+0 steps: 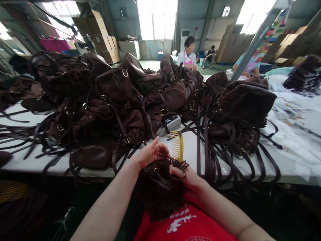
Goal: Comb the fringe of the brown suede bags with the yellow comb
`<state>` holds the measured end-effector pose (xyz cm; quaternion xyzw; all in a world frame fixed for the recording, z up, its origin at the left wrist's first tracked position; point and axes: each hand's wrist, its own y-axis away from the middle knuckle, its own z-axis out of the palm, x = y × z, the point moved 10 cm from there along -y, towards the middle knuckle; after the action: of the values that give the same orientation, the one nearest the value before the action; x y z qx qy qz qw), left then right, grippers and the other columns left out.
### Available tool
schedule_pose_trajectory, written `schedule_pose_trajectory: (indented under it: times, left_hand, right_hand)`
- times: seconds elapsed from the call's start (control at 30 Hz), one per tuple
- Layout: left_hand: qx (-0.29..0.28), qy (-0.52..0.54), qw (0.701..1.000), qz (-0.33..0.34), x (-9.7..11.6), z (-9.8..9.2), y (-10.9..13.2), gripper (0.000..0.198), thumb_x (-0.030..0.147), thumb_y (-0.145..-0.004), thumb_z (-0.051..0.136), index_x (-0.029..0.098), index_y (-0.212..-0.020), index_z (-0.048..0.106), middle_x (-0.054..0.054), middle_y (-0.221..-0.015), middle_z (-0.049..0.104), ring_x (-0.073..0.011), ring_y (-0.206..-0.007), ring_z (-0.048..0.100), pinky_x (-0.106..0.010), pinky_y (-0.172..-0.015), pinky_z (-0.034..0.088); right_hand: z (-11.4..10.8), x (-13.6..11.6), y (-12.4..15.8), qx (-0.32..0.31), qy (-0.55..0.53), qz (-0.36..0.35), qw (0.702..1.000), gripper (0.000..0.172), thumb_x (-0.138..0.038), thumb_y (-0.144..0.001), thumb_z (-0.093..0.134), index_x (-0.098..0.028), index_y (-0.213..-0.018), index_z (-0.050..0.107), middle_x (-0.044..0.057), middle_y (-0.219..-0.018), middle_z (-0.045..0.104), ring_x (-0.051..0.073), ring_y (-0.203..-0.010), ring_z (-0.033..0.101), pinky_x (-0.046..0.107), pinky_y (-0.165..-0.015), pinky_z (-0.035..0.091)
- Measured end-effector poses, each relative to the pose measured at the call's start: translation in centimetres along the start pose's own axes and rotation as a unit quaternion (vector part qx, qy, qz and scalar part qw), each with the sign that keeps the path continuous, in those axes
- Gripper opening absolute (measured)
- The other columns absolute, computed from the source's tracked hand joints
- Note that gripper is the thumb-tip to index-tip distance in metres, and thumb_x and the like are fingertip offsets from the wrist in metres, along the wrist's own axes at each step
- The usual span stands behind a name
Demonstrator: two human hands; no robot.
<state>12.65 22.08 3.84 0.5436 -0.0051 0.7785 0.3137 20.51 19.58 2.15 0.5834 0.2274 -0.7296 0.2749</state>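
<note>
In a workshop with tall windows (157, 20), stretches both forearms forward toward the near edge of a white surface (190, 152). Clamps the right hand (182, 172) on a dark brown fringed bag (160, 190), held at that edge. Holds the left hand (154, 152) half-curled at the bag's top, thumb apart; cannot tell of any grip there. Has bare room around a yellow comb (181, 145), between piled leather bags (120, 85), with straps (206, 144) running edgeward.

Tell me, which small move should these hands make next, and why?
Perhaps the left hand should settle firmly on the dark brown piece: that hand looks only loosely curled, while the right hand grips the piece beside some fringe-like strands.
</note>
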Motion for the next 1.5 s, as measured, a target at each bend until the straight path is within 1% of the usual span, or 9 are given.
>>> schedule_pose_trajectory:
  times: [0.23,0.37,0.5,0.63,0.83,0.97,1.1,1.2,1.5]
  left_hand:
    - [-0.117,-0.337,0.926,-0.125,-4.6,1.4,0.5,0.052,0.050,-0.063,0.075,0.017,-0.102,0.068,-0.002,-0.098,0.071,-0.0227,-0.092,0.063,-0.029,-0.084,0.048]
    - [-0.115,-0.415,0.893,-0.129,-5.5,1.7,0.0,0.050,0.051,-0.066,0.073,0.017,-0.102,0.069,-0.003,-0.096,0.072,-0.0225,-0.090,0.064,-0.028,-0.080,0.050]
    - [-0.153,-0.352,0.919,-0.086,-6.9,3.7,0.1,0.049,0.047,-0.070,0.071,0.019,-0.110,0.065,-0.004,-0.110,0.069,-0.0229,-0.101,0.062,-0.030,-0.091,0.047]
    - [-0.012,-0.220,0.972,-0.080,-8.2,2.0,-0.3,0.052,0.051,-0.075,0.065,0.014,-0.112,0.063,-0.008,-0.113,0.068,-0.0243,-0.104,0.061,-0.034,-0.094,0.046]
    - [0.058,-0.058,0.992,-0.092,-10.1,1.1,0.6,0.043,0.051,-0.075,0.066,0.012,-0.092,0.068,-0.006,-0.089,0.071,-0.0183,-0.080,0.063,-0.029,-0.077,0.047]
    - [0.075,0.015,0.994,-0.077,-10.1,0.7,1.3,0.037,0.047,-0.073,0.070,0.013,-0.086,0.068,-0.004,-0.082,0.070,-0.0149,-0.073,0.061,-0.027,-0.075,0.046]
    - [0.078,0.014,0.994,-0.070,-9.8,0.8,1.2,0.035,0.044,-0.072,0.071,0.013,-0.089,0.068,-0.004,-0.085,0.070,-0.0159,-0.077,0.062,-0.028,-0.078,0.045]
    - [0.073,0.005,0.994,-0.077,-9.7,1.1,1.3,0.035,0.044,-0.071,0.071,0.014,-0.089,0.068,-0.004,-0.084,0.069,-0.0159,-0.077,0.061,-0.028,-0.078,0.045]
    - [0.127,-0.243,0.962,0.011,-6.3,2.9,3.1,0.039,0.048,-0.087,0.045,0.017,-0.069,0.060,-0.001,-0.070,0.061,-0.0152,-0.068,0.055,-0.026,-0.069,0.043]
  right_hand:
    - [-3.5,-0.3,-1.8,0.055,0.021,0.043,0.997,0.050,-0.065,-0.074,0.059,-0.016,-0.068,0.052,-0.005,-0.056,0.043,0.008,-0.050,0.036,0.021,-0.047,0.030]
    - [-3.8,0.5,-3.6,0.036,0.033,0.084,0.995,0.045,-0.058,-0.074,0.064,-0.014,-0.070,0.058,-0.005,-0.054,0.047,0.007,-0.047,0.036,0.020,-0.044,0.027]
    - [-3.0,1.4,-4.3,-0.012,0.066,0.138,0.988,0.040,-0.052,-0.071,0.068,-0.013,-0.071,0.060,-0.003,-0.060,0.054,0.007,-0.052,0.041,0.020,-0.047,0.031]
    - [-3.5,2.1,-4.7,-0.008,0.145,0.159,0.977,0.042,-0.055,-0.071,0.065,-0.013,-0.074,0.059,-0.003,-0.063,0.055,0.009,-0.057,0.045,0.020,-0.054,0.036]
    - [-8.2,3.0,-4.2,0.023,0.294,0.177,0.939,0.040,-0.053,-0.076,0.061,-0.014,-0.074,0.061,-0.003,-0.056,0.051,0.010,-0.051,0.041,0.023,-0.050,0.032]
    - [-11.4,-0.4,-2.5,0.105,0.391,0.124,0.906,0.034,-0.046,-0.091,0.043,-0.015,-0.087,0.058,0.001,-0.070,0.056,0.014,-0.067,0.047,0.025,-0.063,0.036]
    - [-6.6,-3.1,0.2,-0.035,0.464,0.063,0.883,0.040,-0.041,-0.098,0.027,-0.018,-0.098,0.060,0.002,-0.077,0.061,0.014,-0.071,0.053,0.025,-0.068,0.039]
    - [-2.9,-2.8,2.3,-0.140,0.564,0.061,0.812,0.042,-0.042,-0.098,0.030,-0.019,-0.093,0.064,0.005,-0.085,0.067,0.017,-0.078,0.059,0.026,-0.070,0.039]
    - [-2.8,-0.4,1.9,-0.113,0.715,0.089,0.684,0.041,-0.039,-0.099,0.028,-0.019,-0.090,0.062,0.008,-0.086,0.070,0.020,-0.079,0.066,0.028,-0.068,0.041]
